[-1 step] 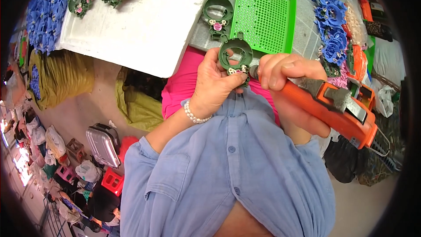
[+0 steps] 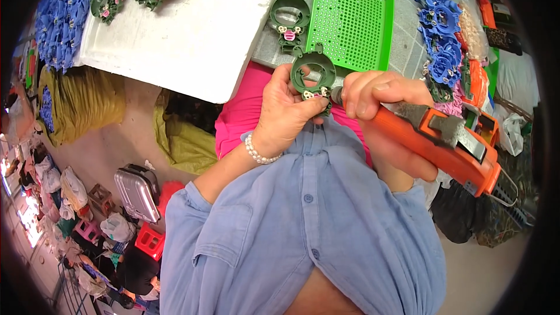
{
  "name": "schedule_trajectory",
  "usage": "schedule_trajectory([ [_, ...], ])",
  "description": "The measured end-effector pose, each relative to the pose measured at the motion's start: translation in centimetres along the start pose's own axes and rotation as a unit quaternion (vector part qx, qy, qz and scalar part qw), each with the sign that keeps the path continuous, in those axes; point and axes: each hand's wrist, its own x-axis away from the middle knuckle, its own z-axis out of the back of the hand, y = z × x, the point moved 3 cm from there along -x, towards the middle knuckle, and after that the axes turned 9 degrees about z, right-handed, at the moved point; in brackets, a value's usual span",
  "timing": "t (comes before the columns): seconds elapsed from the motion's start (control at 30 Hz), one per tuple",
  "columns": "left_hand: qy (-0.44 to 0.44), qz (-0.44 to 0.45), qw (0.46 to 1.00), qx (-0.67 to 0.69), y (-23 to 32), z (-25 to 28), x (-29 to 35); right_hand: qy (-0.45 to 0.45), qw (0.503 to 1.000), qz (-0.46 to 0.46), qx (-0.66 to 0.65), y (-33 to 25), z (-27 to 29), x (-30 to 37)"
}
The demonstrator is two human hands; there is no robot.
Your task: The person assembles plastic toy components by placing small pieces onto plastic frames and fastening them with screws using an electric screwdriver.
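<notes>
Dark green ring part, orange screwdriver

hands: 2 | orange screwdriver: 1 | green tray: 1 | white board: 1

A single fisheye camera on the person's head looks steeply down, close over both hands, the blue shirt and the white table ahead.

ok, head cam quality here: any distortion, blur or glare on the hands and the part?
Head view: strong fisheye, the white foam board edges bow and the corners are black; left hand, dark green ring-shaped plastic part and right hand on the orange electric screwdriver are sharp and evenly lit; no glare there, only blown-out highlights at far left.
</notes>
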Motion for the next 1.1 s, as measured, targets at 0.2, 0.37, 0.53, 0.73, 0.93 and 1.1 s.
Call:
schedule_trajectory([
  [0.2,-0.026,0.016,0.999,0.027,-0.3,0.2,-0.3,-0.030,0.998,0.033,0.043,-0.5,0.6,-0.1],
  [0.37,-0.032,0.025,0.999,0.025,-0.4,0.4,-0.7,-0.052,0.997,0.055,-0.011,-0.8,2.2,-0.6],
  [0.53,-0.025,0.033,0.999,0.027,-0.3,0.5,-0.8,-0.025,0.999,0.032,0.036,-0.5,1.5,-0.2],
  [0.73,-0.012,0.041,0.999,0.010,-0.2,0.4,-0.9,-0.060,0.998,0.028,0.020,0.1,1.4,-0.1],
  [0.93,-0.013,0.030,0.999,0.016,-0.3,0.4,-0.9,-0.048,0.999,-0.002,0.010,0.7,1.5,0.3],
  [1.1,-0.015,0.030,0.999,0.016,-0.2,0.5,-0.8,-0.027,0.999,-0.007,-0.019,1.0,1.4,0.6],
])
